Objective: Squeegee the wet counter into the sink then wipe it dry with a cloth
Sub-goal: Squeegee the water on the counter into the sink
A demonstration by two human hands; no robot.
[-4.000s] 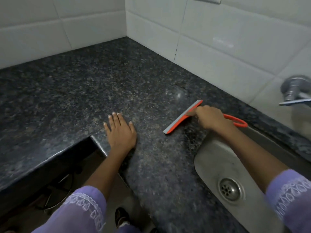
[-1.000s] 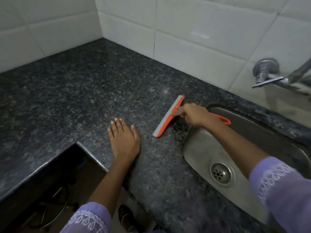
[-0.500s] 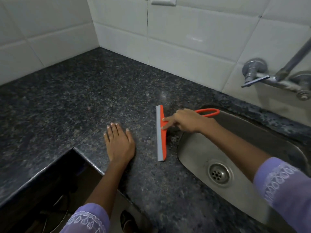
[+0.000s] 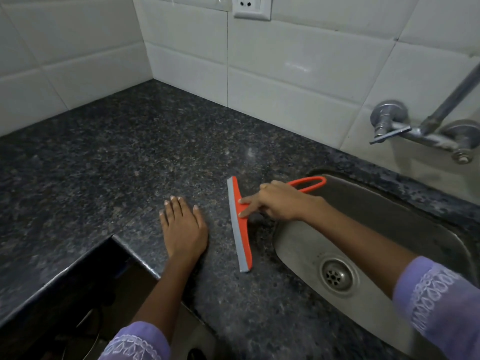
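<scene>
1. Head view, surroundings: dark speckled granite worktop [image 4: 130,157] runs into an inner corner under white wall tiles [image 4: 298,81]. A white socket plate [image 4: 251,7] sits at the top edge of the wall, and a chrome tap [image 4: 420,131] is mounted on the tiles above the steel sink [image 4: 389,229], which is let into the right part of the worktop; its drain [image 4: 337,276] shows in the basin floor. At the near left the worktop is cut away in a step, with dark space below. Nothing lies on the worktop between the squeegee and the sink rim.
2. Head view, squeegee: the orange squeegee [image 4: 240,227] lies on the worktop just beside the left rim of the sink. Its grey blade strip runs its long axis from the back wall side toward the worktop's front edge, slightly slanted, with the blade facing left, away from the sink. Its looped handle points right, and the loop's end reaches over the back-left corner of the basin.
3. Head view, hands: the right hand [image 4: 280,203] is closed around the handle, with two fingers stretched forward and pressing on the orange back of the blade head; the forearm crosses above the basin. The left hand [image 4: 183,227] is spread flat, palm down, on the worktop near its front edge, just left of the blade and not touching it. Both sleeves are lilac with white embroidery.
4. Writing: no readable brand or label shows on any item.
</scene>
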